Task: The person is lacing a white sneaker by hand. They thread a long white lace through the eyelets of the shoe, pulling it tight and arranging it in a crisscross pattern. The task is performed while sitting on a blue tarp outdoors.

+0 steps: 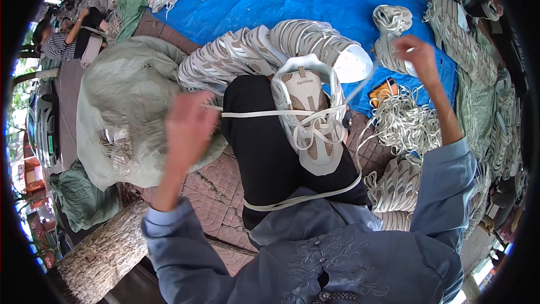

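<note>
A white-and-beige shoe upper (306, 93) rests on my lap, its toe pointing toward me. White shoelace (264, 114) crosses its eyelets and runs out to both sides. My left hand (191, 126), smeared by motion, is closed on the lace's left end. Up at the right, my right hand (419, 59) has its fingers pinched on the other stretch, which rises slantwise from the shoe. A second white strap or lace (304, 200) loops across my thighs.
Stacked shoe uppers (236, 56) curve beyond my knees onto a blue tarp (253, 3). Right of me lie a heap of loose laces (408, 121), an orange-and-black item (383, 91) and more uppers (396, 186). A large pale sack (129, 107) and a log (104, 250) are left.
</note>
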`<action>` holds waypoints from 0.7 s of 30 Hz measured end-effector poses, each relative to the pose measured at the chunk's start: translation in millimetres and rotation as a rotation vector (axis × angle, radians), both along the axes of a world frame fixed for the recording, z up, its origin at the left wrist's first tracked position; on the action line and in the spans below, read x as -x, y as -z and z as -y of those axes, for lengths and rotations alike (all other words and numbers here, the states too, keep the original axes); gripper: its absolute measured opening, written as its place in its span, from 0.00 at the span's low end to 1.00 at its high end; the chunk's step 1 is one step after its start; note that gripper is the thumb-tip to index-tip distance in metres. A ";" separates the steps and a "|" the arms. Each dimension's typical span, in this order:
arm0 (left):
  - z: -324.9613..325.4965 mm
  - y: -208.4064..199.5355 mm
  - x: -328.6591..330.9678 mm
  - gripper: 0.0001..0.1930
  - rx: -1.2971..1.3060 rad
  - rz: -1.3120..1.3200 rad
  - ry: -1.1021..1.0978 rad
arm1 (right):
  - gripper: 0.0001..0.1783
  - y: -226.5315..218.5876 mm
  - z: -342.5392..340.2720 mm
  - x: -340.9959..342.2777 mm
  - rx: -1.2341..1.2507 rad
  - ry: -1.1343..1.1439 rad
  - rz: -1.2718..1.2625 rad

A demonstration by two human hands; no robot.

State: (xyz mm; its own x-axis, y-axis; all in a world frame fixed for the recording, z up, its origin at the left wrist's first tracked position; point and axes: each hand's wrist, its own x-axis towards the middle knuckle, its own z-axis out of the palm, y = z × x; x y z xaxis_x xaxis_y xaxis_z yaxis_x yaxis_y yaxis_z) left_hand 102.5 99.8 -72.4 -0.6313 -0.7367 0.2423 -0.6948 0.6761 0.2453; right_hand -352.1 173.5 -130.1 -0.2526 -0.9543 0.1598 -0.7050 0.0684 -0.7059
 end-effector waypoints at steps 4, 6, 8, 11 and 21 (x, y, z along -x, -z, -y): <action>-82.4 33.0 78.4 0.20 -0.010 -0.028 0.403 | 0.10 -15.7 -5.1 -124.9 -0.056 -0.588 0.244; -88.7 48.7 85.8 0.17 0.014 -0.001 0.471 | 0.10 -6.6 -9.0 -151.5 0.050 -0.663 0.041; -85.9 59.5 85.5 0.13 0.093 0.019 0.550 | 0.10 10.6 -12.6 -155.6 0.035 -0.629 -0.148; -83.1 68.4 85.2 0.09 0.076 -0.020 0.492 | 0.11 21.6 -11.9 -158.7 0.024 -0.602 -0.152; -95.9 81.3 97.2 0.16 -0.023 -0.203 0.155 | 0.09 12.8 -11.2 -151.2 -0.204 -0.449 0.397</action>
